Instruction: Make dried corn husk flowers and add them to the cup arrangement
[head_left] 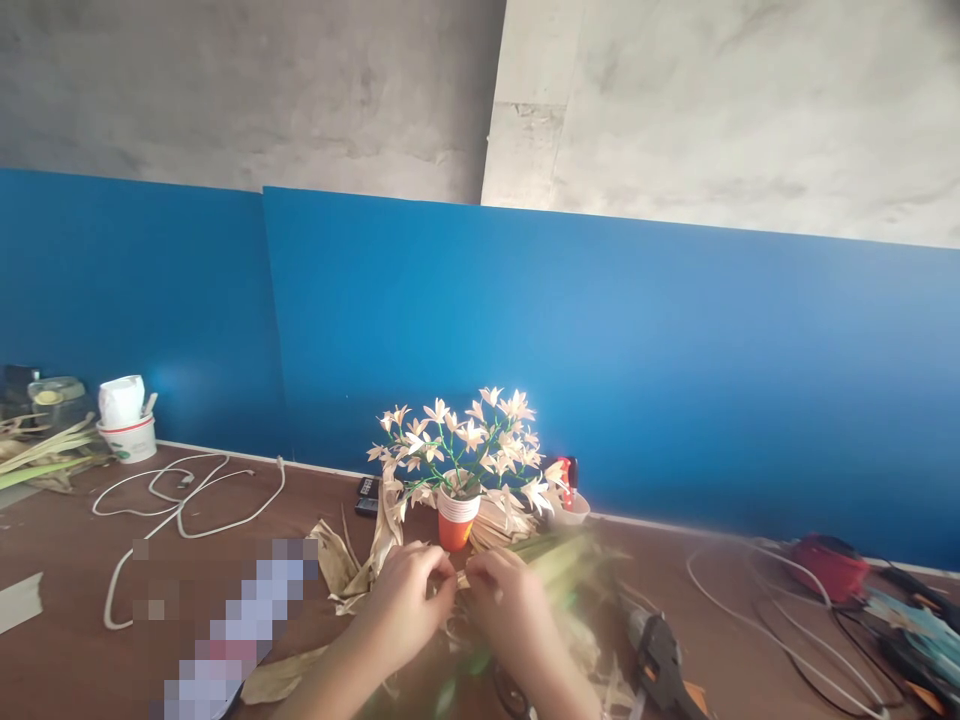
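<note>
My left hand (409,590) and my right hand (506,600) meet at the near middle of the brown table (150,640), fingers pinched together on a small pale strip of dried leaf (459,580) between them. A bundle of green and tan leaves (562,560) lies blurred beside my right hand. Just behind the hands stands an orange paper cup (456,520) holding a bunch of handmade cream flowers (465,440) on green stems. Dried husk pieces (352,560) lie scattered around the hands.
A white cable (180,505) loops across the left of the table. A white cup (129,420) and long green leaves (45,455) sit far left. A black glue gun (664,655) lies near right. More cables and a red object (829,565) sit far right. A blue wall panel (600,350) backs the table.
</note>
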